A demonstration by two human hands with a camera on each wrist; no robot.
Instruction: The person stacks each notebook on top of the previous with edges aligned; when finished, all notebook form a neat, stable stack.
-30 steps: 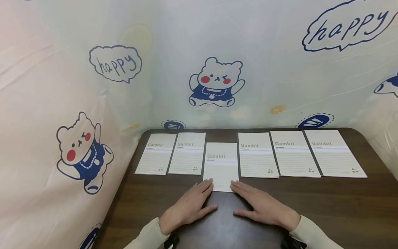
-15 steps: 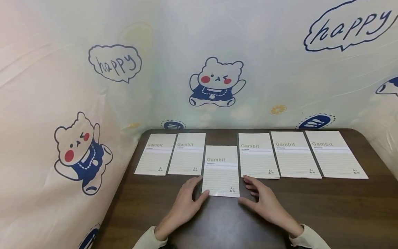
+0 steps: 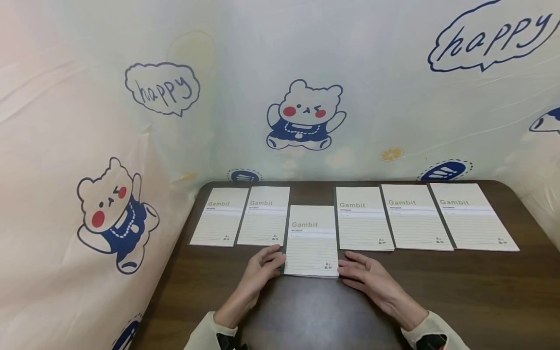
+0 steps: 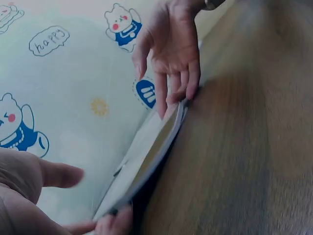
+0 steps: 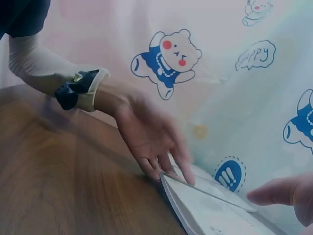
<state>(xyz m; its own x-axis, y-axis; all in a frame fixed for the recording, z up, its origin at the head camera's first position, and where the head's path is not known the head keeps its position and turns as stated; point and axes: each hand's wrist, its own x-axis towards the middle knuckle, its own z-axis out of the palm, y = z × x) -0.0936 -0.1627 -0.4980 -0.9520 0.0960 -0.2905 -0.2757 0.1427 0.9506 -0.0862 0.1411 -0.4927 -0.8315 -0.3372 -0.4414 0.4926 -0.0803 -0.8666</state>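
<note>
A white notebook (image 3: 311, 243) printed "Gambit" lies in the middle, closer to me than the row of matching notebooks. Layered edges show along its near side in the left wrist view, where the pages bow slightly. At its left edge is my left hand (image 3: 259, 272), fingertips against the side. My right hand (image 3: 372, 280) has its fingertips at the right edge. In the left wrist view the right hand (image 4: 173, 54) keeps its thumb apart from the notebook. The left hand (image 5: 149, 132) touches the notebook's corner in the right wrist view.
Two notebooks (image 3: 263, 216) lie to the left of the middle one. To its right are three more (image 3: 417, 218), side by side near the back edge of the brown wooden table (image 3: 494, 291). A printed curtain (image 3: 236, 97) hangs right behind the table.
The middle notebook has slid a little toward me. My hands have gone from resting flat on its near corners to its left and right sides, and the fingers have drawn in to the edges.
</note>
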